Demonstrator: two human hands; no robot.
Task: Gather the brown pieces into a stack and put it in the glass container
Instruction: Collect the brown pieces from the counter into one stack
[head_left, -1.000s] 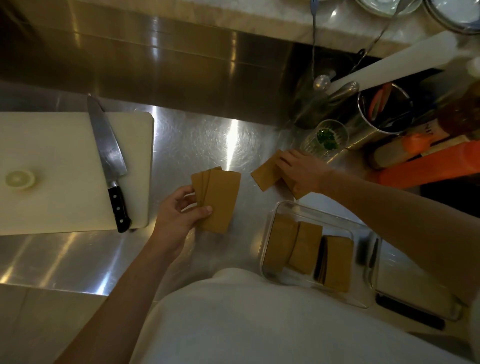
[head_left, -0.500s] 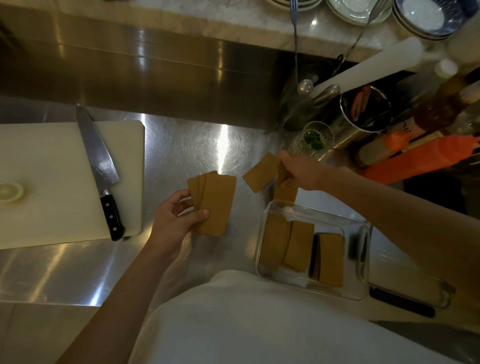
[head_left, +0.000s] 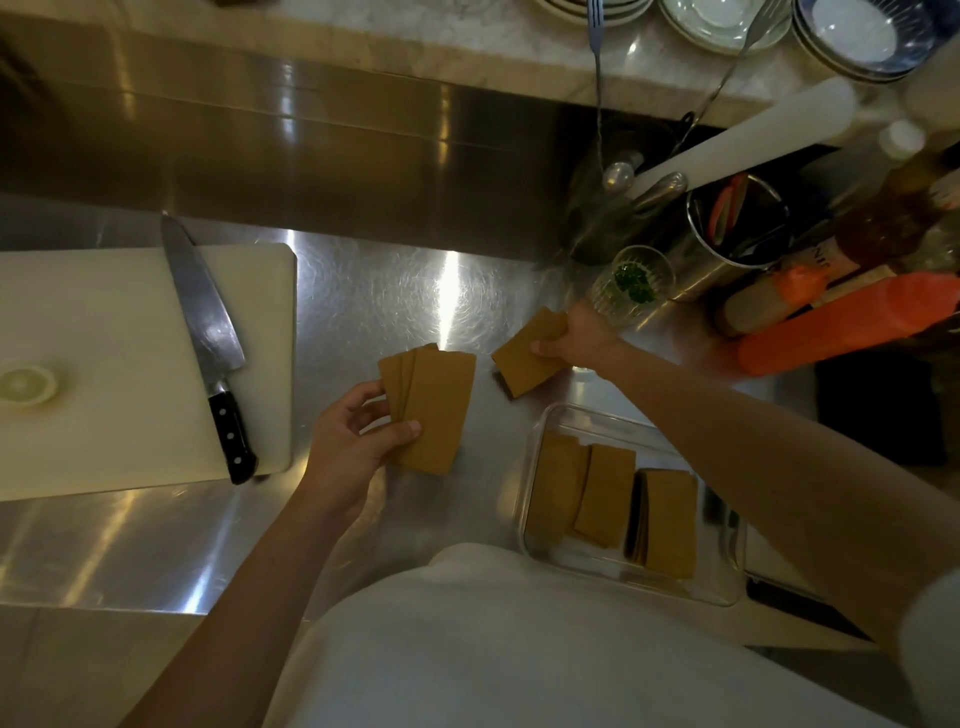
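Observation:
My left hand (head_left: 358, 441) holds a fanned stack of flat brown rectangular pieces (head_left: 434, 410) over the steel counter, thumb on top. My right hand (head_left: 582, 338) grips a second, smaller bunch of brown pieces (head_left: 524, 358), lifted just above the counter beyond the container. The rectangular glass container (head_left: 540, 431) stands near the counter's front edge at the right; inside lie more brown pieces (head_left: 605, 493), some leaning, one stack at its right side.
A white cutting board (head_left: 104, 338) at left carries a large black-handled knife (head_left: 208, 332) and a lemon slice (head_left: 23, 384). Behind my right hand stand a glass with green herbs (head_left: 631, 283), a metal utensil pot (head_left: 727, 244), orange squeeze bottles (head_left: 841, 322) and stacked plates.
My right hand has gathered the loose pieces near the herb glass into one bunch and lifted them off the counter. The left hand keeps its stack in the same place.

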